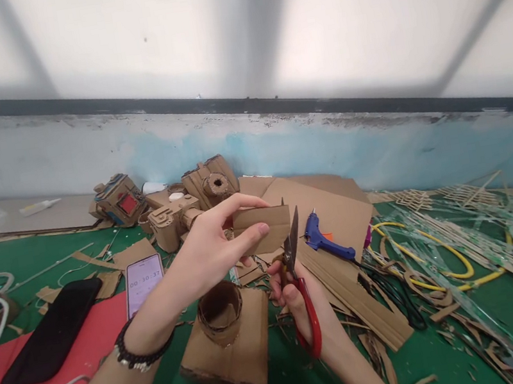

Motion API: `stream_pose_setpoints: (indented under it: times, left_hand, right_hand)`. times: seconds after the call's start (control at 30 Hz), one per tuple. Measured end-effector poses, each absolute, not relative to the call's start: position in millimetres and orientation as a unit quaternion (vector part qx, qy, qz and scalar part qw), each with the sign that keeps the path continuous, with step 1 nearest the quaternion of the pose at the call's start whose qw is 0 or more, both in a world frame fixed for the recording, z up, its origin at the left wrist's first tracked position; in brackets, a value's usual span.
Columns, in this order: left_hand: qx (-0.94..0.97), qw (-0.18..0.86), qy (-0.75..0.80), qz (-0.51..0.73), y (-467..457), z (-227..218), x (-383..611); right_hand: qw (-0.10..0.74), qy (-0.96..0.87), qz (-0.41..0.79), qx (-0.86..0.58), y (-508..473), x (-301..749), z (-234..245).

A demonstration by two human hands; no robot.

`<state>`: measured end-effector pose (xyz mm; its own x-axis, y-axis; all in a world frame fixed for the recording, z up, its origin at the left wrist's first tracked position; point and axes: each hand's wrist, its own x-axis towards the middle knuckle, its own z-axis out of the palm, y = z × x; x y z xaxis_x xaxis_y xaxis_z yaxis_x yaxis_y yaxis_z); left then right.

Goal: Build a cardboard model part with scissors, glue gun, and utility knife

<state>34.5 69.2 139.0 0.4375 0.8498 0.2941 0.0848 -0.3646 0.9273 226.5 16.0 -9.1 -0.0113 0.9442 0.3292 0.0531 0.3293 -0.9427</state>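
Observation:
Between the thumb and fingers of my left hand [216, 244] is a small rectangular piece of cardboard [275, 231], held up above the table. My right hand [308, 304] grips red-handled scissors [313, 326], fingers through the loops. The scissor blades stand apart and point upward, close to the right edge of the cardboard piece; whether they touch it I cannot tell. Below both hands a flat cardboard box [244, 362] lies on the green surface, with a round cardboard ring [223, 327] standing on its top.
Cardboard camera models [173, 221] stand at the back near the wall. A blue glue gun [327, 239] lies on cardboard at right, beside a yellow cable [445, 246] and tangled clear strips. At left are a phone showing a timer [144, 281] and a black phone-shaped object [52, 334].

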Motion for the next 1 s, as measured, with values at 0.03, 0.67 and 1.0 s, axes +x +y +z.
stream_pose_setpoints:
  times: [0.03,0.67,1.0]
  left_hand:
    - [0.715,0.459,0.328,0.413,69,139,35]
    - [0.714,0.474,0.332,0.394,65,138,40]
    - [0.743,0.418,0.354,0.385,68,145,24]
  right_hand:
    - [0.561,-0.591,0.391,-0.428,16,226,-9]
    - [0.556,-0.574,0.306,-0.517,12,225,1]
    - [0.504,-0.618,0.230,-0.558,10,230,17]
